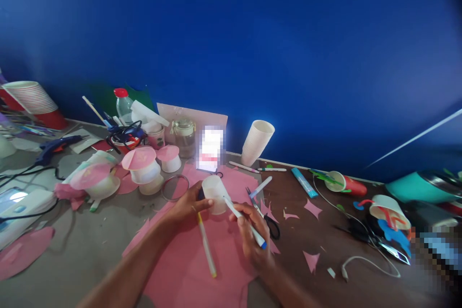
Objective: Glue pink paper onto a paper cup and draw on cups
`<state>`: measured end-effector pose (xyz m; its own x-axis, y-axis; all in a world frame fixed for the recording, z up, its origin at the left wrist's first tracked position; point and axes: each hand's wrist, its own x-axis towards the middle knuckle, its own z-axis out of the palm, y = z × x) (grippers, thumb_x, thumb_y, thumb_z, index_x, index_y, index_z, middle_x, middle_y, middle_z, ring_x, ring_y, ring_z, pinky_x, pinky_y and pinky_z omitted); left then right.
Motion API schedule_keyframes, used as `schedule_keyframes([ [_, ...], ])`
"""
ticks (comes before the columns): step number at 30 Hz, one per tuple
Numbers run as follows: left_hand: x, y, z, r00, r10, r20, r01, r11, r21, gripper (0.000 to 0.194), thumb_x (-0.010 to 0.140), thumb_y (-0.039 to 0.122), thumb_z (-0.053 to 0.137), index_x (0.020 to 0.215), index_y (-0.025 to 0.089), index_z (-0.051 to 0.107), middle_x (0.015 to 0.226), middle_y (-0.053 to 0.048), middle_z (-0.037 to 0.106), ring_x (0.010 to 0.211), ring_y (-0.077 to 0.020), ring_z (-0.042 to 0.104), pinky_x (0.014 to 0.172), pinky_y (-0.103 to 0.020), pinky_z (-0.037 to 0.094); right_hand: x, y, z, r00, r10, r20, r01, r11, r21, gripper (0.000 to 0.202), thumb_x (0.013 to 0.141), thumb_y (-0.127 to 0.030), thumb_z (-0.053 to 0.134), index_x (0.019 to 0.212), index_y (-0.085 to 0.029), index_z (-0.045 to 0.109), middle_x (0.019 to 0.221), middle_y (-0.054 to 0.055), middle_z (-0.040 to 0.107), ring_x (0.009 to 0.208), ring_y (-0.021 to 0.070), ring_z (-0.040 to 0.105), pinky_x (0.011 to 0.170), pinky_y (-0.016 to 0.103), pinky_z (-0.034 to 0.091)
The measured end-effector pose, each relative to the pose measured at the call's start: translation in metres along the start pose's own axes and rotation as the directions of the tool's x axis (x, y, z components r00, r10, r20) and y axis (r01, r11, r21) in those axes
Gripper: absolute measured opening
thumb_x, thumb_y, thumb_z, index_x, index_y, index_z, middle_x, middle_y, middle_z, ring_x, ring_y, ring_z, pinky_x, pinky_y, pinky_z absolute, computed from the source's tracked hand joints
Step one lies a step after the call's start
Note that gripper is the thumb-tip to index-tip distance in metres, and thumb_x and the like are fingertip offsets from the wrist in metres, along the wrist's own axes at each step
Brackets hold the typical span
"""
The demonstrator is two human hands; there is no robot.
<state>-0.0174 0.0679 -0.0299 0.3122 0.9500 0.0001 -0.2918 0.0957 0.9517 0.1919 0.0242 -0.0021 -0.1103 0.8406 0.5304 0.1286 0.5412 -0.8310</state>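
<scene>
My left hand [193, 204] is closed around a white paper cup [215, 190], thumb across its side. In my right hand [250, 231] is a white marker pen with a blue end [249, 225], its tip at the cup's right side; whether it touches, I cannot tell. Below both hands, pink paper [195, 269] covers part of the table. On that paper lies a second marker, white with yellow ends [207, 246], just under the cup. Scissors with black handles [272, 226] rest by my right hand, partly hidden behind it.
A lit phone [210, 149] stands behind the cup, near a glass jar [184, 137]. Stacked white cups [257, 142] lean by the blue wall. Cups with pink paper discs [140, 163] and a glue gun [57, 147] are at left. Pink scraps [312, 208] and a cable [371, 260] lie right.
</scene>
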Motion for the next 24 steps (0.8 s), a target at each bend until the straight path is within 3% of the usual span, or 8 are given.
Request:
schedule_keyframes([
  [9, -0.001, 0.002, 0.002, 1.0, -0.004, -0.014, 0.004, 1.0, -0.006, 0.059, 0.075, 0.045, 0.084, 0.121, 0.014, 0.064, 0.105, -0.01, 0.069, 0.087, -0.0214, 0.062, 0.075, -0.031, 0.048, 0.001, 0.004, -0.001, 0.999, -0.006, 0.053, 0.006, 1.0, -0.013, 0.018, 0.098, -0.023, 0.052, 0.108, -0.024, 0.067, 0.085, 0.004, 0.07, 0.065, 0.017, 0.067, 0.06, 0.029, 0.056],
  [13, -0.001, 0.001, 0.002, 0.999, -0.008, -0.033, 0.008, 1.0, 0.008, 0.058, 0.075, 0.043, 0.084, 0.122, 0.015, 0.063, 0.102, -0.009, 0.069, 0.087, -0.0214, 0.062, 0.075, -0.03, 0.048, 0.0, 0.004, -0.001, 0.991, -0.082, 0.11, 0.083, 0.997, -0.003, 0.019, 0.097, -0.02, 0.052, 0.106, -0.023, 0.069, 0.089, 0.006, 0.073, 0.093, 0.0237, 0.071, 0.08, 0.036, 0.059],
  [15, -0.001, 0.002, 0.002, 0.999, -0.008, -0.045, 0.009, 1.0, 0.014, 0.058, 0.074, 0.043, 0.084, 0.12, 0.015, 0.063, 0.098, -0.008, 0.069, 0.085, -0.0214, 0.062, 0.075, -0.031, 0.048, -0.001, 0.005, -0.001, 0.991, -0.092, 0.099, 0.091, 0.996, 0.015, 0.019, 0.097, -0.02, 0.052, 0.105, -0.023, 0.069, 0.093, 0.007, 0.074, 0.099, 0.0246, 0.071, 0.082, 0.035, 0.059],
  [19, -0.001, 0.006, 0.004, 0.999, -0.012, -0.041, 0.013, 1.0, 0.02, 0.058, 0.072, 0.044, 0.085, 0.116, 0.014, 0.063, 0.097, -0.009, 0.069, 0.087, -0.0227, 0.062, 0.077, -0.032, 0.048, -0.003, 0.007, -0.001, 0.999, -0.017, 0.027, 0.015, 0.998, 0.056, 0.02, 0.1, -0.023, 0.05, 0.112, -0.025, 0.067, 0.101, 0.006, 0.072, 0.071, 0.0163, 0.069, 0.061, 0.027, 0.057],
  [24, -0.001, 0.007, 0.005, 1.0, -0.011, -0.024, 0.011, 1.0, -0.005, 0.055, 0.072, 0.043, 0.085, 0.114, 0.014, 0.064, 0.1, -0.009, 0.069, 0.088, -0.0227, 0.061, 0.078, -0.032, 0.047, -0.001, 0.011, -0.002, 0.999, 0.048, 0.009, -0.048, 0.998, 0.033, 0.018, 0.099, -0.026, 0.052, 0.108, -0.023, 0.067, 0.082, 0.003, 0.068, 0.065, 0.0162, 0.066, 0.059, 0.027, 0.055],
])
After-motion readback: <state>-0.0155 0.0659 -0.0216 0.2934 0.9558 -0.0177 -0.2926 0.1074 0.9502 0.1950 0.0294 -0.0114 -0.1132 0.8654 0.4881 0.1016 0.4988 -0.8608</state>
